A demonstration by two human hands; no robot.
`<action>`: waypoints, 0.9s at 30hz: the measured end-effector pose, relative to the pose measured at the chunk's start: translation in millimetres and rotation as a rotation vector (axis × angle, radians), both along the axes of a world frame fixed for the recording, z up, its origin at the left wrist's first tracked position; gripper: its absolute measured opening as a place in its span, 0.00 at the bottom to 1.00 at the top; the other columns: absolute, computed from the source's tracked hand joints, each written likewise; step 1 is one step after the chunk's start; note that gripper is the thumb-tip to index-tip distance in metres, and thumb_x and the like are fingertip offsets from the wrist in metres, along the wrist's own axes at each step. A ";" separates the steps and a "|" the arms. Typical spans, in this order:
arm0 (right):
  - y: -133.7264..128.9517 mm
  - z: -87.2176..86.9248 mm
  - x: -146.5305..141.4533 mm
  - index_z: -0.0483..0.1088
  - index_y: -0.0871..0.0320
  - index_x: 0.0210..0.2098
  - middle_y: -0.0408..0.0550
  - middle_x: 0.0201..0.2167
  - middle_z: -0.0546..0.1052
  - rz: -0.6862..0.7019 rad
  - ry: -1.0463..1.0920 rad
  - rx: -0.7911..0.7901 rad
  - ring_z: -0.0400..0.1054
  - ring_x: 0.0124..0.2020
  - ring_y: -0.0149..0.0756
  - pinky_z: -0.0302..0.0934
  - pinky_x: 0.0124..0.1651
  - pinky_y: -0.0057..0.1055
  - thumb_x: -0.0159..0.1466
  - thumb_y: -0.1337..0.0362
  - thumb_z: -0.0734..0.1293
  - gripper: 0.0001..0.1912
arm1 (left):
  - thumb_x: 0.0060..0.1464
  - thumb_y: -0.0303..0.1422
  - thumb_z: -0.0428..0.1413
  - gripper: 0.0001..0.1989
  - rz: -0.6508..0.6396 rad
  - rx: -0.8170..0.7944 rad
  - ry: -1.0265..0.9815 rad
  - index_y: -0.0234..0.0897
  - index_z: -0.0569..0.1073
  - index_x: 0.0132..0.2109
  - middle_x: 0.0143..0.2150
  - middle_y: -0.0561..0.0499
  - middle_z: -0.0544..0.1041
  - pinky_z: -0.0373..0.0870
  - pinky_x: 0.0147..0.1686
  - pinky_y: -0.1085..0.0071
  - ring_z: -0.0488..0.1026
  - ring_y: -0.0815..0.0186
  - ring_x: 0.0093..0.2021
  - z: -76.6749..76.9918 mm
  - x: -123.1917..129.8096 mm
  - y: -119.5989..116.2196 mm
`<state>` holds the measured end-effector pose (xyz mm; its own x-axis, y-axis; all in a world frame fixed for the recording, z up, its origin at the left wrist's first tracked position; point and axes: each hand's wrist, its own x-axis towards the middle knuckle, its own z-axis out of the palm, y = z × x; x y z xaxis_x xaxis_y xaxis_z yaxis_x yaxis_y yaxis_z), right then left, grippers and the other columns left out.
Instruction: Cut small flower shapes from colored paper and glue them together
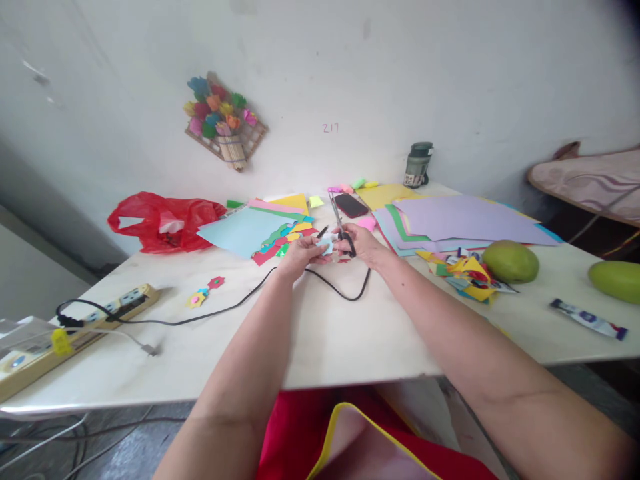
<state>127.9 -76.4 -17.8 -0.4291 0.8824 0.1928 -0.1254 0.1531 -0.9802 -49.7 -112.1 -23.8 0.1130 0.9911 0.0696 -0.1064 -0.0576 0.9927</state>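
Note:
Over the middle of the white table, my left hand (301, 256) pinches a small piece of light blue paper (328, 243). My right hand (363, 245) is closed on a pair of scissors (347, 240), blades pointing up and away from me, and its fingertips are at the blue paper too. Just left of the hands lie cut paper pieces (270, 251) in red, green, blue and yellow. Small paper flowers, one red (216, 283) and one yellow (196, 299), rest on the table further left.
Coloured sheets (465, 217) and paper scraps (470, 273) lie at right, near two green mangoes (511, 261) and a glue tube (589, 319). A phone (351, 205) is behind my hands. At left are a red plastic bag (165, 220), a power strip (125, 303) and a black cable (200, 321).

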 end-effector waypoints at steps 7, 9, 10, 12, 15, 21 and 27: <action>-3.0 4.3 4.2 0.66 0.59 0.35 0.38 0.20 0.73 0.057 -0.077 -0.031 0.66 0.17 0.26 0.62 0.21 0.24 0.47 0.71 0.73 0.17 | 0.36 0.38 0.69 0.23 -0.025 0.045 -0.075 0.34 0.67 0.35 0.26 0.52 0.78 0.73 0.27 0.75 0.77 0.66 0.26 1.0 0.3 -0.8; -3.4 5.0 5.9 0.66 0.59 0.36 0.39 0.19 0.73 0.090 -0.128 -0.041 0.67 0.17 0.27 0.62 0.22 0.24 0.48 0.72 0.72 0.17 | 0.38 0.38 0.68 0.22 -0.037 0.043 -0.070 0.34 0.67 0.36 0.26 0.51 0.78 0.72 0.26 0.75 0.77 0.67 0.25 1.2 0.7 -1.2; -3.6 5.5 6.8 0.67 0.60 0.36 0.39 0.19 0.73 0.104 -0.150 -0.036 0.67 0.18 0.27 0.62 0.22 0.23 0.48 0.72 0.72 0.17 | 0.39 0.38 0.68 0.21 -0.041 0.044 -0.063 0.34 0.67 0.36 0.27 0.51 0.78 0.73 0.27 0.75 0.77 0.67 0.25 1.3 0.7 -1.3; -4.1 7.3 8.7 0.67 0.60 0.36 0.39 0.18 0.73 0.135 -0.198 -0.012 0.67 0.18 0.27 0.61 0.22 0.23 0.49 0.72 0.72 0.16 | 0.40 0.37 0.67 0.19 -0.044 0.050 -0.049 0.33 0.68 0.34 0.27 0.50 0.78 0.73 0.28 0.75 0.77 0.68 0.25 1.0 0.2 -0.7; -4.7 10.8 12.8 0.68 0.60 0.34 0.40 0.19 0.74 0.173 -0.280 0.016 0.67 0.17 0.27 0.57 0.18 0.20 0.49 0.69 0.73 0.14 | 0.42 0.38 0.67 0.17 -0.041 0.060 -0.037 0.32 0.69 0.32 0.27 0.50 0.78 0.73 0.29 0.75 0.77 0.68 0.27 -0.2 -1.7 1.4; -3.2 13.8 20.7 0.67 0.59 0.30 0.42 0.21 0.75 0.273 -0.380 0.047 0.68 0.19 0.28 0.54 0.16 0.19 0.49 0.62 0.75 0.14 | 0.43 0.38 0.66 0.17 -0.044 0.047 -0.033 0.31 0.71 0.35 0.29 0.48 0.79 0.73 0.27 0.76 0.77 0.67 0.27 0.3 -3.7 1.9; -4.0 16.4 21.0 0.68 0.59 0.29 0.43 0.20 0.75 0.260 -0.444 0.071 0.67 0.18 0.27 0.54 0.15 0.20 0.50 0.60 0.75 0.14 | 0.47 0.36 0.64 0.14 -0.014 0.016 -0.038 0.31 0.70 0.35 0.27 0.48 0.78 0.72 0.26 0.76 0.77 0.68 0.25 1.3 -2.6 0.0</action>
